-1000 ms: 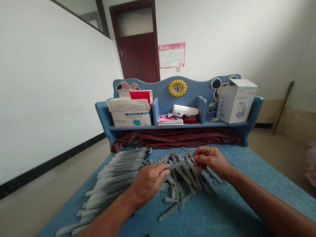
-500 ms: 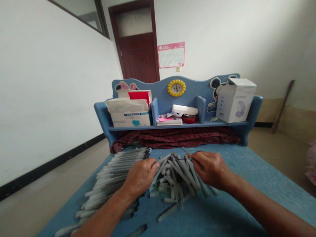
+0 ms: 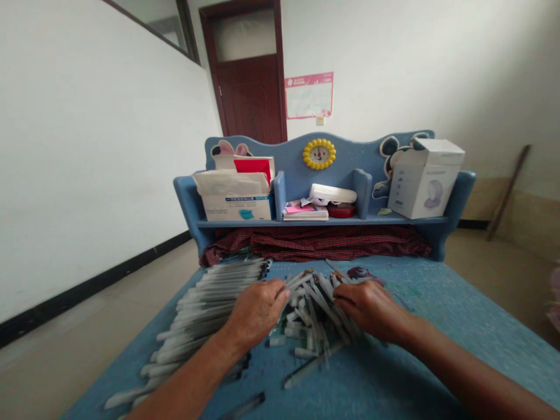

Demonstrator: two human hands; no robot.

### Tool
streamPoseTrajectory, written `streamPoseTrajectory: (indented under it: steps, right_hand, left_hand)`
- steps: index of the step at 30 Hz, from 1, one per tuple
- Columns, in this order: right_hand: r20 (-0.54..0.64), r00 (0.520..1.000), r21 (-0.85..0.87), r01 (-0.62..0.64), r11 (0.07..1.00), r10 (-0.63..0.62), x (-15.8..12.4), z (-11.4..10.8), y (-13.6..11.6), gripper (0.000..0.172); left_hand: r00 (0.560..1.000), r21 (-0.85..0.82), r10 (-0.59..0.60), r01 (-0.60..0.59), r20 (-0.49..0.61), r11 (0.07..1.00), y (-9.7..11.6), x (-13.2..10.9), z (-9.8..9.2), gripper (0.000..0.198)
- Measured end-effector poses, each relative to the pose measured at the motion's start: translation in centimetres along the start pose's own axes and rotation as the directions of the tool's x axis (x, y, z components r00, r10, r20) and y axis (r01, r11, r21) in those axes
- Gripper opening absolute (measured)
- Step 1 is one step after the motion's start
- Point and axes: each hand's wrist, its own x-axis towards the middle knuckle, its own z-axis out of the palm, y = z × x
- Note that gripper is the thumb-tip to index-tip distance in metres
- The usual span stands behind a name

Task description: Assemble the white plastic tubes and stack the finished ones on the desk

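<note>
My left hand [image 3: 259,309] is closed, with a translucent pen barrel [image 3: 299,280] reaching from its fingertips over a loose pile. My right hand [image 3: 370,308] has its fingers pinched together at the pile's right side; what they hold is hidden among the tubes. The pile of pen barrels and caps [image 3: 318,303] lies between the hands, pieces crossing each other. Left of it, many pens with dark tips [image 3: 210,303] lie side by side in a long row, partly behind my left forearm. One separate pen [image 3: 306,372] lies in front of the pile.
A blue desk [image 3: 464,326] carries everything. At its back stands a shelf with a mask box [image 3: 238,204], a yellow flower clock [image 3: 319,154] and a white carton [image 3: 424,184]. Folded red checked cloth [image 3: 324,244] lies below. A dark purple item [image 3: 361,272] sits behind my right hand.
My right hand has moved left and slightly down, uncovering the dark purple item behind it. My left hand stays by the pile. The whole view has shifted slightly.
</note>
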Motion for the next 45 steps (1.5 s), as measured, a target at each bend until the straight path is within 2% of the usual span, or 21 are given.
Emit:
streamPoseTrajectory:
  steps: [5, 9, 13, 15, 18, 20, 22, 24, 31, 36, 40, 44, 45]
  right_hand:
    - [-0.02, 0.996, 0.028, -0.09, 0.996, 0.09, 0.5, 0.9, -0.3, 0.019]
    - [-0.059, 0.986, 0.032, -0.157, 0.987, 0.159, 1.0, 0.7, -0.9, 0.018]
    - [-0.114, 0.971, 0.084, -0.199, 0.976, 0.208, 1.1, 0.2, -0.8, 0.023]
    - [-0.14, 0.978, 0.124, -0.136, 0.983, 0.153, 0.9, -0.1, -0.8, 0.023]
    - [-0.148, 0.987, 0.062, 0.071, 0.996, -0.062, 0.5, -0.6, -1.6, 0.032]
    - [-0.087, 0.976, -0.033, 0.199, 0.979, -0.201, 0.4, -0.7, -2.3, 0.024]
    - [-0.006, 0.965, -0.094, 0.262, 0.961, -0.263, 0.3, -0.9, -2.7, 0.011]
    - [0.04, 0.966, -0.114, 0.26, 0.959, -0.257, 0.2, -1.2, -2.6, 0.015]
    - [0.069, 0.986, -0.139, 0.159, 0.978, -0.15, -0.1, -3.4, -1.3, 0.017]
    - [0.106, 0.965, -0.176, 0.255, 0.951, -0.239, -0.2, -3.9, -2.7, 0.016]
    - [0.115, 0.935, -0.241, 0.354, 0.904, -0.335, -1.1, -4.2, -3.7, 0.019]
    - [0.208, 0.89, -0.218, 0.447, 0.868, -0.406, -2.7, -5.7, -4.9, 0.018]
    - [0.239, 0.881, -0.199, 0.456, 0.868, -0.408, -3.1, -6.3, -4.9, 0.018]
  left_hand:
    - [1.0, -0.011, 0.008, -0.007, 0.022, 1.0, 0.6, 0.0, -0.1, 0.026]
    - [1.0, -0.03, 0.02, -0.02, 0.012, 0.999, 0.9, 0.0, -0.1, 0.025]
    - [0.997, -0.076, 0.081, -0.081, -0.006, 0.994, 1.1, -0.2, -0.2, 0.025]
    - [0.992, -0.114, 0.127, -0.127, -0.003, 0.985, 1.3, -0.3, -0.2, 0.024]
    - [0.975, -0.166, 0.221, -0.219, -0.009, 0.961, 1.8, -0.7, -0.1, 0.021]
    - [0.961, -0.19, 0.276, -0.274, -0.019, 0.943, 2.1, -0.8, -0.1, 0.019]
    - [0.95, -0.204, 0.311, -0.308, -0.018, 0.929, 2.3, -1.0, -0.3, 0.017]
    - [0.943, -0.218, 0.332, -0.326, -0.011, 0.92, 2.3, -1.0, -0.6, 0.016]
    - [0.942, -0.204, 0.336, -0.329, 0.0, 0.922, 1.3, -0.6, -0.7, 0.021]
    - [0.903, -0.097, 0.428, -0.425, 0.012, 0.9, 2.2, -1.1, -0.5, 0.024]
    - [0.862, -0.037, 0.506, -0.505, 0.024, 0.862, 3.6, -1.6, -1.3, 0.025]
    - [0.82, -0.042, 0.57, -0.568, 0.06, 0.822, 5.5, -2.4, -2.5, 0.029]
    - [0.798, -0.055, 0.601, -0.599, 0.049, 0.799, 5.8, -2.7, -2.7, 0.031]
